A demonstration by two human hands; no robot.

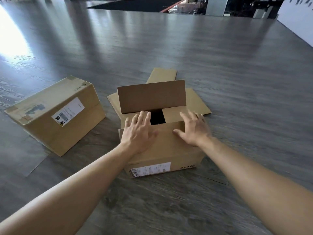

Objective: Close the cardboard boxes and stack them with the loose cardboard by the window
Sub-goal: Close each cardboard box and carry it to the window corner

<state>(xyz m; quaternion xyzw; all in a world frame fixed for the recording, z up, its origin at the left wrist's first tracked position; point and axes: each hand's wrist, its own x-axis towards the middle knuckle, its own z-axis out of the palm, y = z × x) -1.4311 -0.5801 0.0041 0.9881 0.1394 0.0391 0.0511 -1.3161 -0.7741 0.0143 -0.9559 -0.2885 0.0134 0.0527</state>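
Pressing down on the near flap (162, 139) of the open box (162, 160), I have both palms flat on cardboard: my left hand (138, 133) lies spread with straight fingers over the flap's left part, and my right hand (193, 128) lies just as flat on its right part, gripping nothing. This box sits on the floor (237, 82) directly in front of me, its label facing me.

Just beyond my fingers, the 2 short side flaps are folded in, with a dark gap (157, 117) between them showing the inside. Behind that gap the far flap (152, 97) stands upright, so I judge this box about half closed: that flap has yet to come down over the rest.

Left of the open box, a little apart from it, the second box (55, 114) rests with its top already shut. Behind the open box, partly hidden by it, loose cardboard sheets (162, 75) lie flat on the floor.

Nothing is stacked yet. Bright light falls on the floor far to the left of the open box, which suggests the window is that way, though I cannot see it.
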